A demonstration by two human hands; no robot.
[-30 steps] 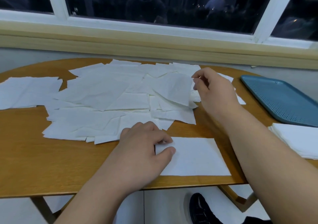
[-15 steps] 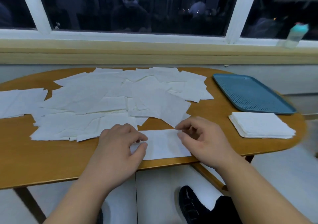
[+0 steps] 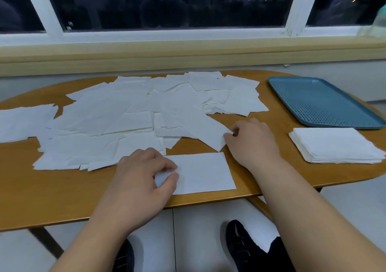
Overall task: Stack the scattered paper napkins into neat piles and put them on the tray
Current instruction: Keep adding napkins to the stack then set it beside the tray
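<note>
Several white paper napkins (image 3: 125,115) lie scattered and overlapping across the wooden table (image 3: 52,198). One flat napkin (image 3: 204,175) lies at the front edge; my left hand (image 3: 142,177) pinches its left end between thumb and fingers. My right hand (image 3: 250,142) pinches the corner of a tilted napkin (image 3: 200,129) sticking out of the scatter. A neat pile of napkins (image 3: 334,144) sits at the right, just in front of the blue perforated tray (image 3: 321,102), which holds nothing.
More napkins (image 3: 23,121) lie at the table's far left. A window sill and a wall run behind the table. A blurred bottle (image 3: 378,21) stands on the sill at the right. My black shoes (image 3: 242,246) show below the table edge.
My right hand left the flat napkin at the front edge, moved up and right, and took hold of the tilted napkin's corner. The left hand stayed on the flat napkin.
</note>
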